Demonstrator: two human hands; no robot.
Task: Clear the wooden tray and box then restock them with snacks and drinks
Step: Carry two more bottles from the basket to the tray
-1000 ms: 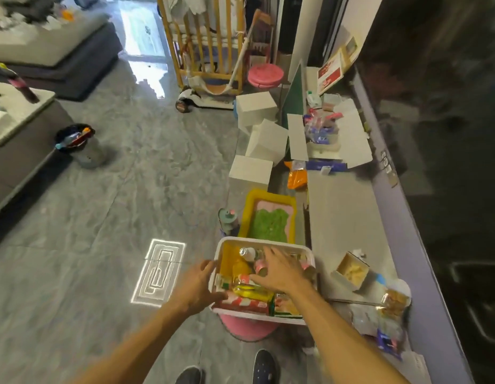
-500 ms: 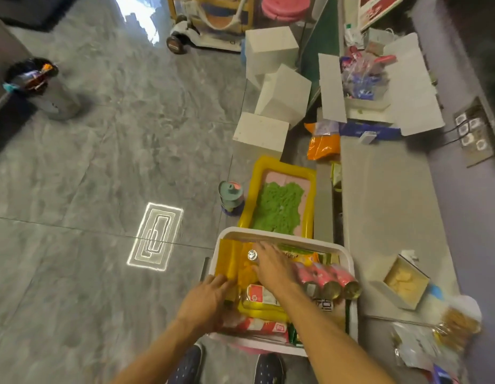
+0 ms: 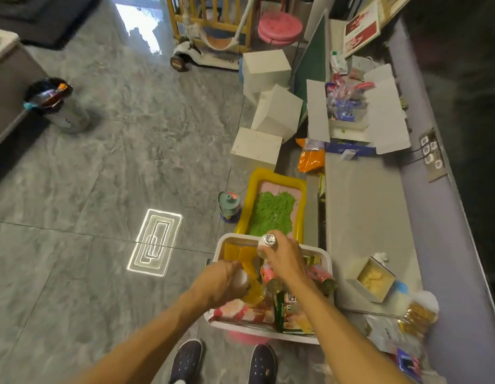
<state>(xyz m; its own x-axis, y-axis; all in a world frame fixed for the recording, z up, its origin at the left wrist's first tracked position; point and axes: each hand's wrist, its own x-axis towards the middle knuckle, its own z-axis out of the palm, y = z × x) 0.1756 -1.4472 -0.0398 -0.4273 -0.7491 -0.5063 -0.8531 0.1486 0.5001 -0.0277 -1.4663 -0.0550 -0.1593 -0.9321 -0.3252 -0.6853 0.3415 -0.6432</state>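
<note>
At the far left of the frame a bin (image 3: 56, 106) stands on the grey floor. Lower centre, the left hand (image 3: 222, 281) is clenched round a yellow bottle (image 3: 252, 286) by its white cap, just above the white tub (image 3: 268, 329). Right beside it, the right hand (image 3: 283, 257) grips a second bottle (image 3: 268, 242) with a silver cap, raised over the tub's far rim. Pink cans (image 3: 271, 278) and snack packs (image 3: 249, 313) fill the tub. Beyond it sits a yellow tray (image 3: 254, 187) of green stuff. To the right, on the ledge, lies a small open box (image 3: 373, 278).

snacks (image 3: 268, 314) in bin (image 3: 271, 332), tray (image 3: 277, 174) behind
</note>
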